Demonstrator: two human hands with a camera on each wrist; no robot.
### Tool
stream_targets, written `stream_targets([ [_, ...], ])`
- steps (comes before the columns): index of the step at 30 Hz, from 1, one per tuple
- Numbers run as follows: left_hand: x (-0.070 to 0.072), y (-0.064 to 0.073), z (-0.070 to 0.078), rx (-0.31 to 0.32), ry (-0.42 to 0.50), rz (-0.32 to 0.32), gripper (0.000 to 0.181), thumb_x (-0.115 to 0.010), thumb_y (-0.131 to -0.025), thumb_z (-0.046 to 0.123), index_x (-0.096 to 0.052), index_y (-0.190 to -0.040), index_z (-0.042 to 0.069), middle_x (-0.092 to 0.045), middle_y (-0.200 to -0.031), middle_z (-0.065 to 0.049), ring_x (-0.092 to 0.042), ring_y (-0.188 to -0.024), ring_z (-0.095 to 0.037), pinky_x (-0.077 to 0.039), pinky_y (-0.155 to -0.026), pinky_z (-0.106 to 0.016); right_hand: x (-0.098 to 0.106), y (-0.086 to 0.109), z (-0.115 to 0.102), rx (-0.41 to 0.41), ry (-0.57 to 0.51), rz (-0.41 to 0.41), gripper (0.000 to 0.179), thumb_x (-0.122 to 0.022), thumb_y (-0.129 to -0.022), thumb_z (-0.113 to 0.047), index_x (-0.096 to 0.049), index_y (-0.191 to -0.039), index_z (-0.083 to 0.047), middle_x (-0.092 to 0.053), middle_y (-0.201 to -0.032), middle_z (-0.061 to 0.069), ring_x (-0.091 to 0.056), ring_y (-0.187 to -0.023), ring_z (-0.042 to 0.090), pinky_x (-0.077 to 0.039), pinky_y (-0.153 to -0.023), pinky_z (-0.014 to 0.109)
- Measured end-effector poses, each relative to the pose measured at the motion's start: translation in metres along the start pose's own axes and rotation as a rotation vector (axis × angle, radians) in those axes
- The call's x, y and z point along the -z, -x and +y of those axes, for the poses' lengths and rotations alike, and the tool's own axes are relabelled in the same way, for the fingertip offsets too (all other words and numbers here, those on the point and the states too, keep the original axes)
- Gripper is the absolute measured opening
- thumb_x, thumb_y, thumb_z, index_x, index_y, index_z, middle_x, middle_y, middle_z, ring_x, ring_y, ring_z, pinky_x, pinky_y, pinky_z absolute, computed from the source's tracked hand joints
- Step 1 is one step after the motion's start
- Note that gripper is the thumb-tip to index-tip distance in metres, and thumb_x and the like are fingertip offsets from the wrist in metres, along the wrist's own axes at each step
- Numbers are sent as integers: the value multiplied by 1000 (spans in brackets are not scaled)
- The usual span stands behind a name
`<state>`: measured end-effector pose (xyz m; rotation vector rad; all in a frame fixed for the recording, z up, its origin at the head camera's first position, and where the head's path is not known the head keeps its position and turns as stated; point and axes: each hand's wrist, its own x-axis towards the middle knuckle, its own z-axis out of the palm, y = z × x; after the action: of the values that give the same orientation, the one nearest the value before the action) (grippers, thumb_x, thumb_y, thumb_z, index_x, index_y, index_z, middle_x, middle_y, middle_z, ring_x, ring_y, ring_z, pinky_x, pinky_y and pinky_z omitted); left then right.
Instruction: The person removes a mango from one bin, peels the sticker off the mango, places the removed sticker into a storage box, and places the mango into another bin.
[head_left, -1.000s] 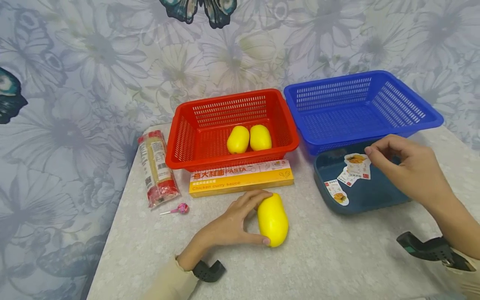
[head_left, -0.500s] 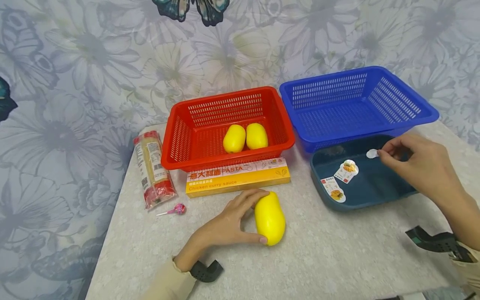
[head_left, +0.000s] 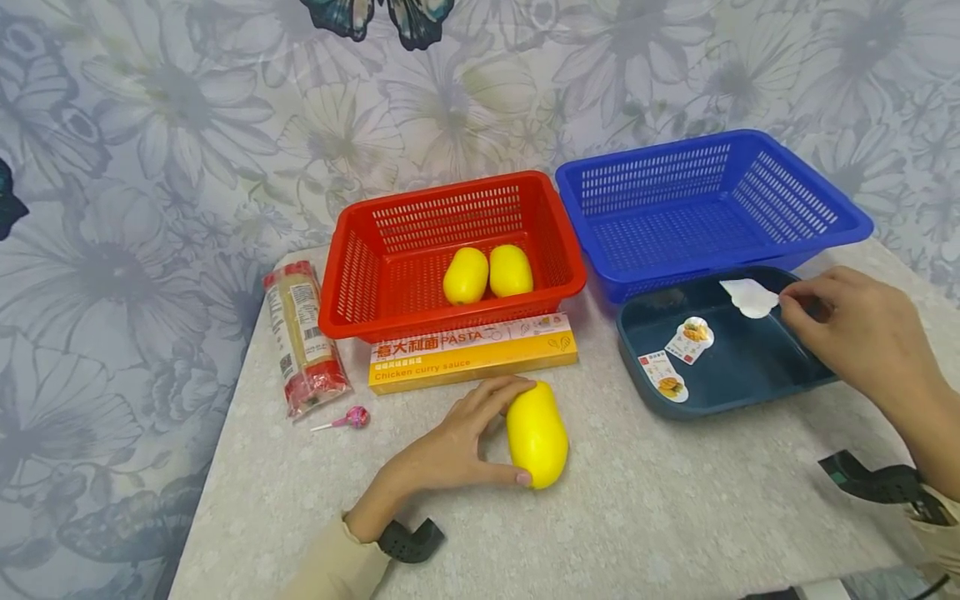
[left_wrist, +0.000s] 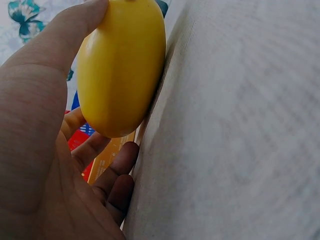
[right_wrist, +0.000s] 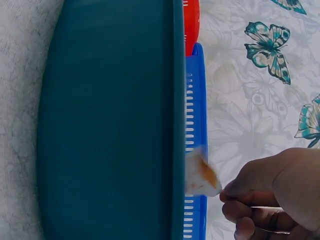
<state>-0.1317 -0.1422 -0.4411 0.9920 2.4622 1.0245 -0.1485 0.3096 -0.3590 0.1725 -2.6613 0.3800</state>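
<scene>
My left hand (head_left: 461,442) grips a yellow mango (head_left: 537,435) on the table, its thumb at the near end and fingers at the far end. The left wrist view shows the same mango (left_wrist: 122,67) resting against the tabletop. Over the right side of the dark teal tray (head_left: 720,392), my right hand (head_left: 862,329) pinches a small paper label (head_left: 750,297) by its edge, pale side up. A printed patch shows on that label (right_wrist: 202,175) in the right wrist view. Two more labels, one (head_left: 691,340) partly beside the other (head_left: 663,376), lie in the tray's left part.
Behind stand a red basket (head_left: 450,321) holding two yellow mangoes (head_left: 487,273) and a blue basket (head_left: 675,279). A pasta box (head_left: 472,354) lies before the red one. Further left are a bagged noodle pack (head_left: 306,337) and a lollipop (head_left: 357,417).
The right hand has lifted one label off the others and moved it rightward, turning its pale side up. The left hand keeps its grip on the mango. The view has shifted slightly.
</scene>
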Motion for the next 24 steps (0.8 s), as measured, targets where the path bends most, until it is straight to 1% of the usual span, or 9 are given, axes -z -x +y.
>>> stream_targets([
  [4,1,0,0,-7,-3,0,101,-77,-75,66,-22,-156,44,-18,-162,11,-21,-146,-18,-31,-110,-59,1,1,2,-28,-11,-30,12,-74,-84,-4,-67,-89,5,-61,-80,19,-53,-67,31,-36,-51,35],
  [9,2,0,0,-13,-5,4,101,-78,-75,65,-22,-156,44,-19,-162,9,-21,-146,-17,-31,-111,-58,-1,2,3,-28,-30,-30,12,-74,-84,-4,-66,-90,3,-62,-85,19,-56,-73,32,-38,-54,36],
  [13,1,-1,0,-19,-6,3,100,-78,-75,65,-22,-156,43,-20,-162,8,-21,-146,-17,-30,-111,-59,-3,3,1,-6,-46,-34,9,-71,-87,-4,-67,-92,3,-62,-86,16,-58,-75,31,-39,-56,38],
  [16,1,-2,-1,-22,-4,2,100,-78,-76,65,-22,-156,44,-19,-162,8,-20,-146,-17,-30,-111,-59,-3,3,-2,27,-49,-30,9,-71,-87,-4,-68,-93,2,-62,-84,13,-57,-75,29,-39,-56,36],
  [19,1,-1,-1,-20,1,3,101,-78,-75,64,-22,-156,44,-19,-162,9,-20,-146,-15,-29,-111,-58,-3,1,-6,74,-61,-14,10,-74,-86,-4,-70,-94,0,-63,-84,11,-56,-76,26,-37,-58,27],
  [22,1,-1,-1,-21,8,6,101,-79,-75,63,-22,-156,44,-20,-162,9,-20,-146,-14,-29,-111,-57,-3,-2,-11,126,-96,-1,12,-75,-84,-2,-71,-95,-1,-64,-85,10,-56,-78,25,-34,-59,20],
  [24,0,-1,-1,-21,13,4,101,-80,-75,62,-22,-156,43,-20,-161,10,-20,-146,-15,-29,-112,-57,-4,-4,-14,158,-114,2,12,-76,-83,-1,-72,-94,-2,-65,-85,8,-55,-78,23,-32,-61,17],
])
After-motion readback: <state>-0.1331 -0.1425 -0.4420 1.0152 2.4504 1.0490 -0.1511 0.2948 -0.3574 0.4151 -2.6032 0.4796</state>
